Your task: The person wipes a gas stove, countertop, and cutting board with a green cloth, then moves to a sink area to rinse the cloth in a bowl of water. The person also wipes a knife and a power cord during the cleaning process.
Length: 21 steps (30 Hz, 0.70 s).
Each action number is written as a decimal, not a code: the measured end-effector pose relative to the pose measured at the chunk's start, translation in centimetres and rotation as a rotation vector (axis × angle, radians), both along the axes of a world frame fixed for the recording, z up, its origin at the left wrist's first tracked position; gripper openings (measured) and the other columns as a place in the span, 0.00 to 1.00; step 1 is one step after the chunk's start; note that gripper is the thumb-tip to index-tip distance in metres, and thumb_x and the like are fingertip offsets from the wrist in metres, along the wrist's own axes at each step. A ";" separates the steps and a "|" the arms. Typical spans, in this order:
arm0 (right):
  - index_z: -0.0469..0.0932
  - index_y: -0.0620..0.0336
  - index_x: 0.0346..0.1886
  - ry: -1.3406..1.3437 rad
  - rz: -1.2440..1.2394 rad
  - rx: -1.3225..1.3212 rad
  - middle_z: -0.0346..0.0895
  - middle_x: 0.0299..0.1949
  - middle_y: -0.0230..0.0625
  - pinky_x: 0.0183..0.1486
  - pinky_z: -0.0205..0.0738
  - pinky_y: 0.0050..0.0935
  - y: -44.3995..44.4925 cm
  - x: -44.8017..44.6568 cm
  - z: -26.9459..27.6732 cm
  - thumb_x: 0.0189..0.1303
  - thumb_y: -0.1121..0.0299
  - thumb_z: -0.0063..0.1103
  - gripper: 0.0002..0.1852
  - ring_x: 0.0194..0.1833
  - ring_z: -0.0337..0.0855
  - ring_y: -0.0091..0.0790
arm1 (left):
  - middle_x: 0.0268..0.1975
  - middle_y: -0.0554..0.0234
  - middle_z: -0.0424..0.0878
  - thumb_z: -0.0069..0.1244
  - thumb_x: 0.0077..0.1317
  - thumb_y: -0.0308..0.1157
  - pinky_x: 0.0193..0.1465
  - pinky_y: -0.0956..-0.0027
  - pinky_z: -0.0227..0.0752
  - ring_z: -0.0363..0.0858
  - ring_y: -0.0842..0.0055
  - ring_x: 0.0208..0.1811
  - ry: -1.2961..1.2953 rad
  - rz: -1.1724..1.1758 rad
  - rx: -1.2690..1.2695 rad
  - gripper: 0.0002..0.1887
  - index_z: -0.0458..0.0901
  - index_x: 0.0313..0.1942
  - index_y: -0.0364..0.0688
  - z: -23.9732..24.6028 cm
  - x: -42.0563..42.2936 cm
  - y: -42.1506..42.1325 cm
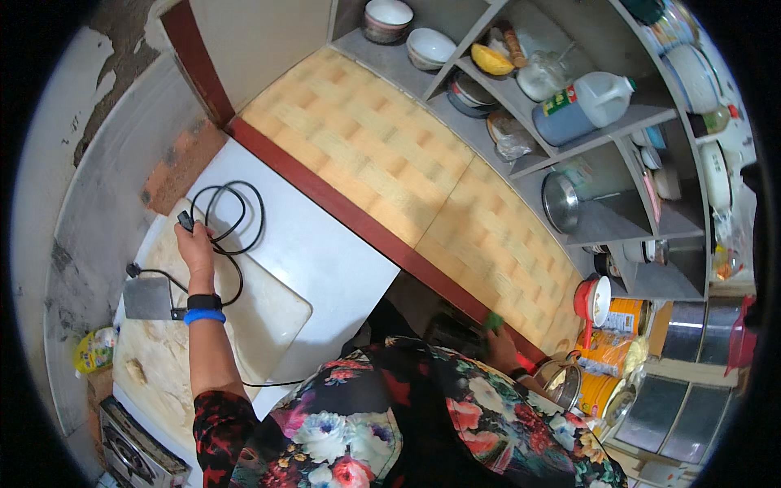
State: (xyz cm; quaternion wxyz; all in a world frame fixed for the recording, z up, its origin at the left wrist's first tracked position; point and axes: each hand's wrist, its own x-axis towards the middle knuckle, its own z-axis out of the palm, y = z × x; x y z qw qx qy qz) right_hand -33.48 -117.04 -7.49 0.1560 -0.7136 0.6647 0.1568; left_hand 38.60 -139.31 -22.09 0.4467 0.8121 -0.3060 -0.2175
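My left hand grips the black connector of a power cord, above the far end of a pale cutting board. The black cord loops over the white countertop beside the hand. Its other plug lies near the blade of a cleaver, which rests on the board nearer the wall. My right hand is low at the right, beside the dark red edge, with a small green thing at its fingertips; what that is cannot be told.
A gas stove stands at lower left, near a yellow packet and bricks. Grey shelves hold bowls, a pan and a jug. A red pot and orange tins stand at right.
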 end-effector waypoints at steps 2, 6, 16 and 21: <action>0.86 0.56 0.50 -0.013 -0.213 0.444 0.87 0.46 0.53 0.53 0.81 0.54 2.0 -4.2 2.1 0.52 0.62 0.74 0.21 0.51 0.87 0.59 | 0.31 0.57 0.86 0.49 0.74 0.31 0.32 0.66 0.75 0.82 0.71 0.27 0.357 -0.116 -0.074 0.09 0.72 0.49 0.38 2.6 0.0 -1.5; 0.88 0.54 0.47 -0.129 -0.232 0.217 0.88 0.42 0.51 0.54 0.82 0.52 2.4 -4.5 2.7 0.48 0.67 0.69 0.19 0.49 0.88 0.58 | 0.29 0.64 0.83 0.50 0.75 0.31 0.26 0.72 0.69 0.77 0.81 0.24 0.328 -0.449 -0.284 0.09 0.75 0.50 0.37 9.5 -2.7 -9.9; 0.77 0.55 0.67 -0.641 -0.118 -0.446 0.76 0.63 0.51 0.68 0.73 0.45 -16.5 11.3 8.7 0.54 0.69 0.68 0.33 0.64 0.79 0.55 | 0.73 0.40 0.70 0.59 0.75 0.41 0.78 0.59 0.58 0.67 0.60 0.76 0.330 -0.464 -0.299 0.37 0.64 0.72 0.26 10.5 -3.5 -22.2; 0.66 0.47 0.78 -0.354 0.117 -0.329 0.52 0.82 0.50 0.80 0.52 0.55 -21.1 13.1 6.7 0.59 0.60 0.74 0.43 0.80 0.55 0.58 | 0.65 0.48 0.83 0.56 0.77 0.39 0.74 0.61 0.66 0.77 0.64 0.69 -0.003 -0.731 0.086 0.23 0.79 0.64 0.32 3.7 -5.0 -10.4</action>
